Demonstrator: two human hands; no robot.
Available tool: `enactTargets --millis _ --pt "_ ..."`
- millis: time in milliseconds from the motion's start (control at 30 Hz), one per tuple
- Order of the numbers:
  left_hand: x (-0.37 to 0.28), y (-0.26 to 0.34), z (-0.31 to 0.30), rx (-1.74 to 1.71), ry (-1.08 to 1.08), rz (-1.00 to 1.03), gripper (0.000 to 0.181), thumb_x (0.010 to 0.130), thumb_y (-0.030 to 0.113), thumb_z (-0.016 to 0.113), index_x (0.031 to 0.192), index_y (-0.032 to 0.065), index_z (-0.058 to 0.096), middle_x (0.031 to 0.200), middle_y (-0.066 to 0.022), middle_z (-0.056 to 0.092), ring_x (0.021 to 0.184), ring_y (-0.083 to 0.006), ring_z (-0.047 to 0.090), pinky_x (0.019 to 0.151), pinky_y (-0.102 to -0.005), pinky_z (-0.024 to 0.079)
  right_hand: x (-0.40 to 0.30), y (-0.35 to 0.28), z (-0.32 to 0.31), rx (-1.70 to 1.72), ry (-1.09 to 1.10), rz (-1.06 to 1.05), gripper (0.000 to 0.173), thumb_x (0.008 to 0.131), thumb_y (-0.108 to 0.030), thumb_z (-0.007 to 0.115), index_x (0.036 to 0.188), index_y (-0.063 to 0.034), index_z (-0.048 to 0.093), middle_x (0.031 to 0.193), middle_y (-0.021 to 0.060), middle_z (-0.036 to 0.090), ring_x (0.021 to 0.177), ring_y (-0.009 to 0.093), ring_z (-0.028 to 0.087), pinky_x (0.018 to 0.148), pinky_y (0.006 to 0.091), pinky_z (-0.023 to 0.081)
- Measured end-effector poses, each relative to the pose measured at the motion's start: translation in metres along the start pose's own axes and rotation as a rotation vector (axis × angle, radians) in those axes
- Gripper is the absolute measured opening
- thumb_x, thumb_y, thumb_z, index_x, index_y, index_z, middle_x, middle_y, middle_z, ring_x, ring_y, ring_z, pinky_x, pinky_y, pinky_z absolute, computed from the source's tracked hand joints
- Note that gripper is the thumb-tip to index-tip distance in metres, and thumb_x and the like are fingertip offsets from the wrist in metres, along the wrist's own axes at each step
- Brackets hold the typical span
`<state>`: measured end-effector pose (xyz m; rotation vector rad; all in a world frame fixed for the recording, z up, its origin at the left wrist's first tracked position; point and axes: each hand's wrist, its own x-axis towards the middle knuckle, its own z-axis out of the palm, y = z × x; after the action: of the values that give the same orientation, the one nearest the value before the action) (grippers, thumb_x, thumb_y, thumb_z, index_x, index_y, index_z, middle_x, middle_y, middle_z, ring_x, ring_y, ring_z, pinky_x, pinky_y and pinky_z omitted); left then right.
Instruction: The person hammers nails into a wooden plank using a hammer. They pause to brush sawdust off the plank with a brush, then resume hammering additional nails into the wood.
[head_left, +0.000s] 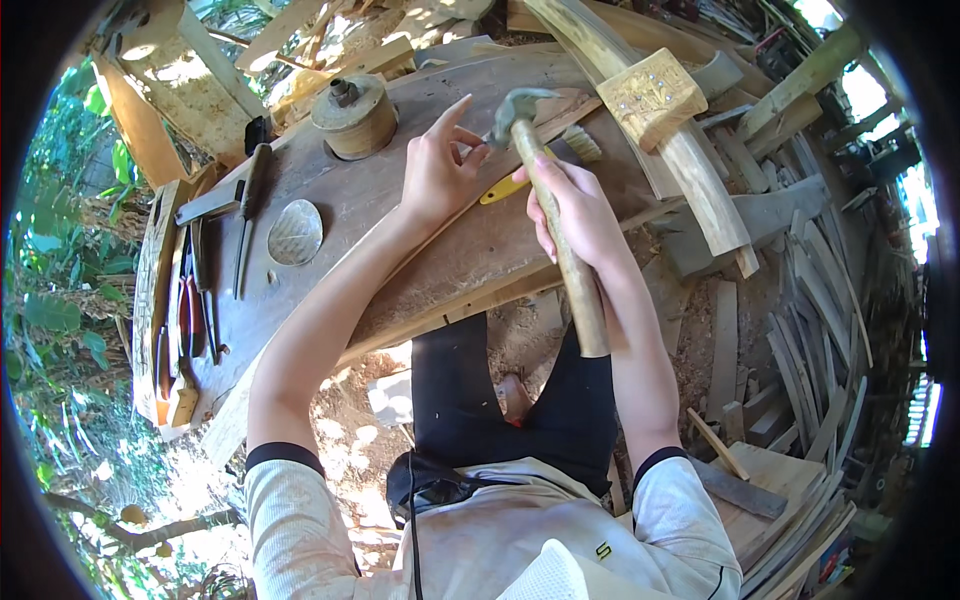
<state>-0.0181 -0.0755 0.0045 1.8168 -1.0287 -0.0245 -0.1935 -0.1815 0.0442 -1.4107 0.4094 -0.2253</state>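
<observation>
My right hand (574, 202) grips the wooden handle of a claw hammer (551, 191), whose metal head points away from me over the bench. Close to the left of that head is my left hand (446, 161), its index finger extended and its thumb bent inward; whether a small item is between thumb and fingers cannot be told. Beneath the hammer, a paintbrush with a yellow handle (504, 189) and pale bristles lies on the wooden workbench (465, 247). A long, thin wooden piece (566, 112) runs under the hands.
A round wooden container (354, 120) and an oval translucent disc (295, 232) are on the bench. Red-handled pliers (190, 315), a try square (210, 204) and screwdriver-like tools line its left side. A carved wooden block (652, 94) rests on a beam at right, near stacked wood strips (806, 300).
</observation>
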Motion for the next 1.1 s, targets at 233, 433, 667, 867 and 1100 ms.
enactTargets --millis 233,433,667,867,1100 --pt "0.0 0.001 0.002 -0.022 -0.008 -0.003 0.066 0.082 0.004 0.078 0.145 0.0048 0.056 0.092 -0.0072 0.079 0.052 -0.0083 0.05 0.054 -0.0283 0.047 -0.009 0.002 0.003 0.062 0.048 -0.124 0.044 0.109 -0.043 0.047 0.113 -0.0007 0.06 0.066 0.0023 0.051 0.039 0.01 0.047 0.036 0.0258 0.038" --pt "0.0 0.002 0.0 -0.003 -0.03 -0.006 0.063 0.082 0.003 0.076 0.143 0.0038 0.057 0.092 -0.0105 0.078 0.056 -0.0151 0.059 0.058 -0.0326 0.051 -0.01 -0.003 0.003 0.018 0.025 -0.099 0.045 0.109 -0.043 0.047 0.114 -0.0003 0.059 0.066 0.0019 0.051 0.039 0.01 0.048 0.036 0.026 0.037" --pt "-0.001 0.001 -0.002 0.006 -0.033 -0.024 0.063 0.082 0.003 0.075 0.142 0.0032 0.057 0.093 -0.0116 0.078 0.057 -0.0171 0.063 0.059 -0.0331 0.052 -0.006 0.002 0.003 0.041 0.021 -0.097 0.044 0.11 -0.043 0.046 0.112 -0.0008 0.059 0.066 0.0016 0.051 0.039 0.009 0.048 0.036 0.0256 0.038" --pt "-0.001 -0.003 0.002 0.021 0.034 0.01 0.054 0.082 0.006 0.079 0.134 0.0069 0.066 0.089 -0.005 0.079 0.053 -0.0066 0.049 0.053 -0.0279 0.045 0.0 0.009 -0.007 0.006 0.009 -0.059 0.044 0.109 -0.044 0.047 0.111 -0.0018 0.06 0.065 0.0013 0.052 0.04 0.009 0.049 0.036 0.0253 0.038" --pt "0.004 -0.013 0.003 -0.02 -0.034 -0.06 0.016 0.085 0.013 0.08 0.099 0.0057 0.081 0.074 0.0017 0.073 0.055 -0.0026 0.044 0.051 -0.0245 0.039 0.005 0.028 -0.018 0.144 0.086 -0.1 0.044 0.109 -0.045 0.049 0.111 -0.0025 0.06 0.067 0.0016 0.053 0.039 0.01 0.049 0.036 0.0262 0.039"
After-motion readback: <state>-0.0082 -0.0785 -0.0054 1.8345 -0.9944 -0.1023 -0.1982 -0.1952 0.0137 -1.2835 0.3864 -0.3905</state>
